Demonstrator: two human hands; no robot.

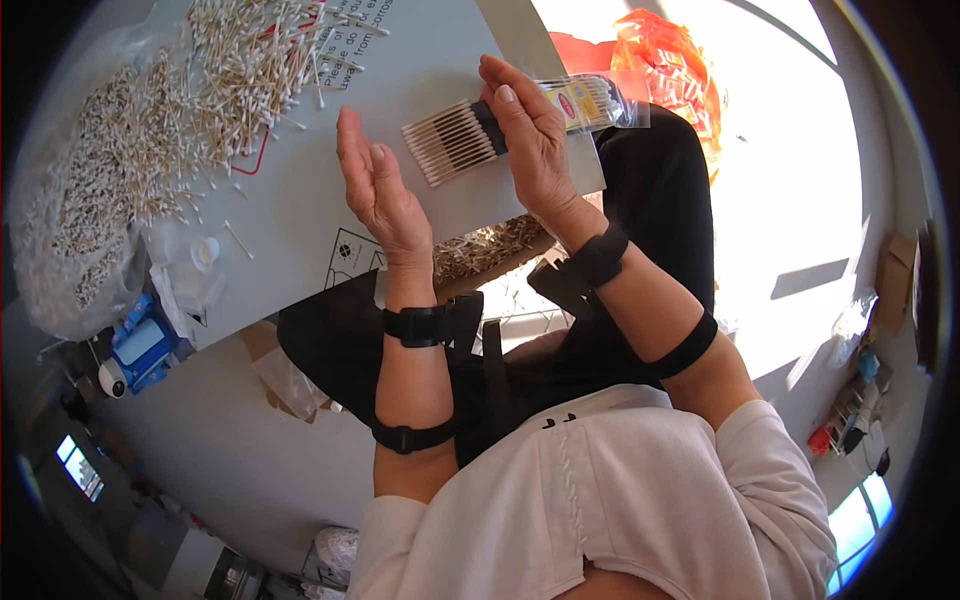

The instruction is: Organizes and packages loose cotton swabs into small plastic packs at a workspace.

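Observation:
An even row of cotton swabs lies on the grey board between my hands, with a dark strip at its right end. My left hand is open to the left of the row, fingers stretched and nothing in it. My right hand is also open, fingers extended, over the dark strip at the row's right end; whether it touches the strip, I cannot tell. Just beyond my right hand is a clear packet of swabs with a yellow label, partly hidden by the hand.
A large heap of loose swabs spreads over the left of the board, beside a clear plastic bag full of them. A blue device stands at the lower left edge. Below the front edge, a box holds more swabs. An orange-red bag lies right.

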